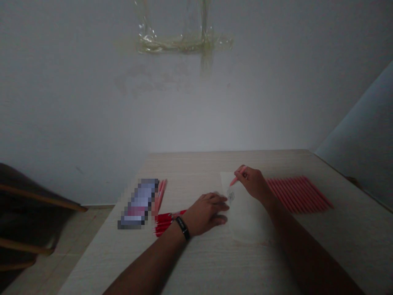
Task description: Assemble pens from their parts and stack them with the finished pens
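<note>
My right hand [250, 180] pinches a pink pen [237, 176], its tip slanting down to the paper. The white sheet of paper [250, 223] lies on the table, with dark scribbles [231, 196] near its left edge, just below the pen tip. My left hand [208, 213] rests palm down with fingers apart, fingertips at the paper's left edge. It wears a dark wristband [183, 228]. Several red pen-like sticks [163, 223] lie beside and partly behind my left wrist; whether they are whole pens I cannot tell.
A row of several pink pens [299, 194] lies side by side right of the paper. A few more pink pens [161, 196] lie by a blurred, phone-like object [139, 203] at the left. The pale wooden table [196, 164] meets a wall with tape [175, 44]; dark furniture [24, 221] stands left.
</note>
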`<act>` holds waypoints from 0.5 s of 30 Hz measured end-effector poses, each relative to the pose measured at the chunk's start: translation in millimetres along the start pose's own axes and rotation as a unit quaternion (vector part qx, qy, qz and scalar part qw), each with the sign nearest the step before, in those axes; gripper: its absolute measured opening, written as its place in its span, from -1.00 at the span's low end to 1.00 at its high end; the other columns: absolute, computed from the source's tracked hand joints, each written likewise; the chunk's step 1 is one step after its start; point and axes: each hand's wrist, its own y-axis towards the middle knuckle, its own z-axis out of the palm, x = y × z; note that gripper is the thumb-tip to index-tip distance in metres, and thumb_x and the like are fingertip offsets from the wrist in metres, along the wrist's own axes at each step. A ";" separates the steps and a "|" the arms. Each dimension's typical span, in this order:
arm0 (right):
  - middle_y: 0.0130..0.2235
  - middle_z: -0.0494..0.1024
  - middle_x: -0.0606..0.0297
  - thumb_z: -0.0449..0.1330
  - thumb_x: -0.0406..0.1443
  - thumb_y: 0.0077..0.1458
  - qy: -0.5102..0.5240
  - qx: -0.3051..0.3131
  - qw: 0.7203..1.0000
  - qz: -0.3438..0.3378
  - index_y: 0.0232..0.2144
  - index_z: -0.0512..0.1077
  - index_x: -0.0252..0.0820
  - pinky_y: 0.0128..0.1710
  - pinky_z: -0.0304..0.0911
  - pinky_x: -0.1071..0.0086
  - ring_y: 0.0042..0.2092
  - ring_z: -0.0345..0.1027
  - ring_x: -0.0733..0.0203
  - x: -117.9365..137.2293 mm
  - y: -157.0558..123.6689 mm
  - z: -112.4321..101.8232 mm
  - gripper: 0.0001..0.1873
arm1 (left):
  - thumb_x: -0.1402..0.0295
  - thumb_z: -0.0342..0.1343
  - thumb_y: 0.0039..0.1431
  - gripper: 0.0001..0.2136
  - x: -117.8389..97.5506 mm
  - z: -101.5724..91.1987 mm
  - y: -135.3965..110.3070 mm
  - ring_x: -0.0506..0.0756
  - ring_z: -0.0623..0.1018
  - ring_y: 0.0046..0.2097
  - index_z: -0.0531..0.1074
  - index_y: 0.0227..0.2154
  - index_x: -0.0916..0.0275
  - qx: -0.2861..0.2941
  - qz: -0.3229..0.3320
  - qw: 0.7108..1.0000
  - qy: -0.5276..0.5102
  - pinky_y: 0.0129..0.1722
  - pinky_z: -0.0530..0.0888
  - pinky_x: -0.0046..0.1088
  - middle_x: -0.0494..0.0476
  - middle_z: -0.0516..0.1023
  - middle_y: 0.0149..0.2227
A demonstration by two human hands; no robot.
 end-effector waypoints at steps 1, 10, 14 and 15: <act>-0.53 0.52 0.33 0.13 -0.16 0.26 -0.014 -0.005 1.000 0.001 -0.49 0.46 -0.17 -0.48 0.08 0.42 -0.55 0.24 0.31 -0.1 0.2 -1.4 -0.67 | 0.10 0.13 0.28 -0.63 0.1 -0.1 0.0 0.28 0.38 0.20 0.47 0.08 0.09 0.000 0.000 1.000 -0.001 0.18 0.31 -0.07 0.19 0.42 0.21; -0.45 0.55 0.27 0.20 -0.09 0.20 0.136 -0.085 0.987 0.015 -0.45 0.48 -0.18 -0.46 0.19 0.41 -0.47 0.34 0.27 2.4 3.5 -1.5 -0.69 | 0.13 0.12 0.30 -0.62 -2.4 -4.4 -0.4 0.26 0.36 0.24 0.44 0.12 0.09 -0.038 0.001 0.999 -0.036 0.21 0.29 -0.10 0.22 0.37 0.25; -0.42 0.56 0.26 0.25 -0.09 0.15 0.284 -0.048 0.957 0.034 -0.33 0.50 -0.20 -0.52 0.20 0.42 -0.48 0.34 0.28 14.8 1.7 7.2 -0.73 | 0.16 0.06 0.35 -0.66 -2.5 -8.6 0.7 0.17 0.49 0.07 0.47 0.10 0.11 -0.104 -0.048 0.986 -0.125 0.10 0.38 -0.23 0.20 0.53 0.06; -0.44 0.56 0.28 0.28 -0.10 0.12 0.317 -0.035 0.947 0.044 -0.29 0.49 -0.19 -0.53 0.19 0.43 -0.49 0.34 0.28 18.8 0.3 9.8 -0.73 | 0.16 0.04 0.36 -0.66 -1.7 -9.2 0.9 0.15 0.52 -0.01 0.47 0.10 0.12 -0.122 -0.074 0.978 -0.154 0.02 0.42 -0.28 0.18 0.57 -0.01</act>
